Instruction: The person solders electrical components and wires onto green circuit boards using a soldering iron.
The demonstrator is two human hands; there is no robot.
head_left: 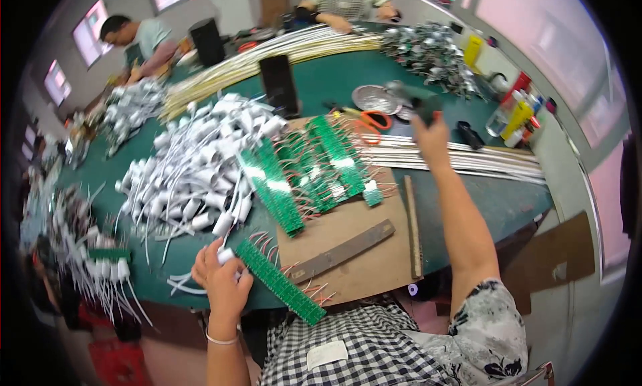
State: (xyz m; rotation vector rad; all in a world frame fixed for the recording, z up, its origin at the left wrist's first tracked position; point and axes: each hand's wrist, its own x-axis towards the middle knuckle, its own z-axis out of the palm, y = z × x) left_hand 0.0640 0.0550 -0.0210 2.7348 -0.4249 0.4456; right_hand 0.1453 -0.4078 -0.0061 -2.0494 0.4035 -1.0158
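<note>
My left hand [224,279] is closed around a small white cylindrical cap with a wire [226,255], at the near left of the table. Beside it lies a green circuit board strip [281,279] with thin reddish wires along one edge, reaching over the near end of the brown board [361,279]. My right hand [431,132] is raised at the right, its fingers closed on a dark, blurred object [426,108] with an orange part; its kind is unclear. More green circuit board strips [321,165] lie wired side by side on the brown board, left of that hand.
White wired caps [200,158] are heaped at the left. A phone [279,85] stands behind the board. Orange-handled scissors [374,124], a metal dish [374,98], long strips [481,160] and bottles [511,122] are at the right. A wooden bar [344,252] crosses the board. Two people sit beyond.
</note>
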